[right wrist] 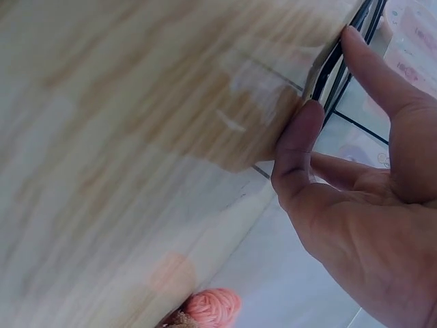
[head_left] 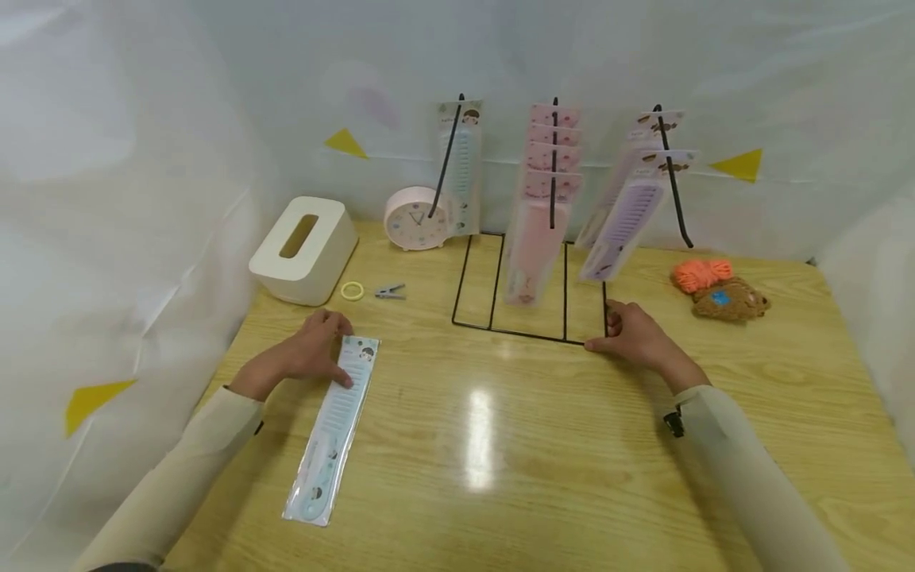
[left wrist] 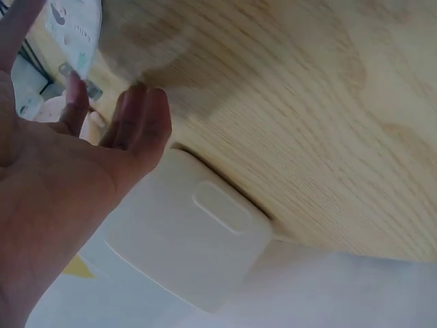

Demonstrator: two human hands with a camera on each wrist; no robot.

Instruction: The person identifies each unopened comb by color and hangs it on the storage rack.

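A light-blue comb in a clear packet (head_left: pixel 334 433) lies slanted at the left front of the table. My left hand (head_left: pixel 314 349) pinches its top end between thumb and fingers; in the left wrist view the packet's printed corner (left wrist: pixel 76 34) shows between them. My right hand (head_left: pixel 632 338) grips the front right corner of a black wire rack (head_left: pixel 529 334), thumb along the front bar. Packaged combs hang from the rack's three prongs: a blue one (head_left: pixel 463 171) on the left, several pink ones (head_left: pixel 536 238) in the middle, purple ones (head_left: pixel 625 222) on the right.
A white tissue box (head_left: pixel 325 254) and a round pink clock (head_left: pixel 413 230) stand at the back left. Near them lie a yellow ring (head_left: pixel 353 291) and a grey clip (head_left: pixel 390 291). Orange yarn (head_left: pixel 702 274) and a brown fuzzy item (head_left: pixel 729 300) sit at the right.
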